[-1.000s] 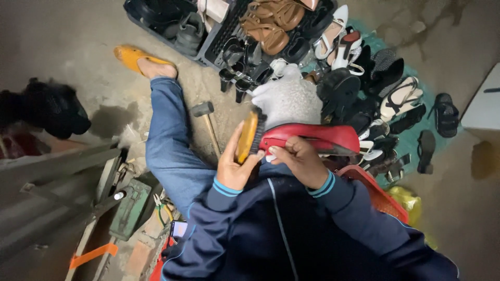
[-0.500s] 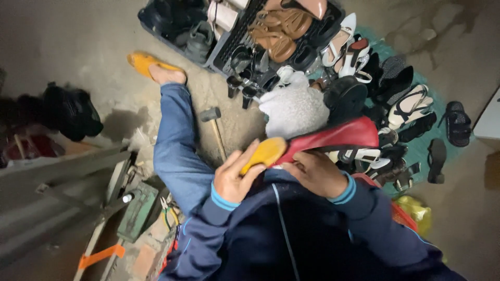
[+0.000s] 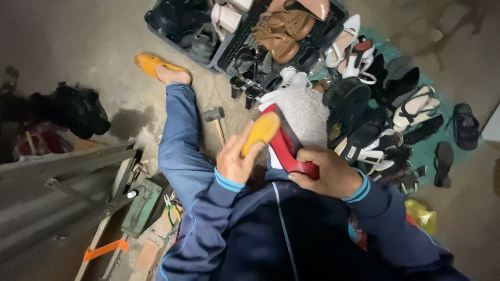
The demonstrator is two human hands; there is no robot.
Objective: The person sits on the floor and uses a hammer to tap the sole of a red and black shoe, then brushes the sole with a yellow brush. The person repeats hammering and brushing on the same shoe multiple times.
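The left hand [image 3: 235,161] grips a yellow-tan sole piece [image 3: 261,132], fingers closed round its lower end, while the right hand [image 3: 325,170] clamps the rear of a red shoe [image 3: 285,145], thumb on top and fingers curled beneath. Both sit at the centre of the view, just above the person's dark blue tracksuit jacket [image 3: 271,234], the sole piece held against the shoe's left side. Half a second ago the red shoe lay nearly level, its toe pointing right; now it is tipped up, toe pointing to the far side, and the sole piece has swung upright with it. Just beyond the shoe lies a grey fuzzy bundle [image 3: 307,106] (what it is cannot be told). A hammer [image 3: 216,120] rests on the concrete floor to the left, beside the outstretched leg in blue jeans [image 3: 179,140], whose foot wears a yellow sandal [image 3: 151,63]. Far off, a black crate [image 3: 229,39] holds brown and dark footwear, and black and white sandals [image 3: 385,117] crowd a teal mat to the right.
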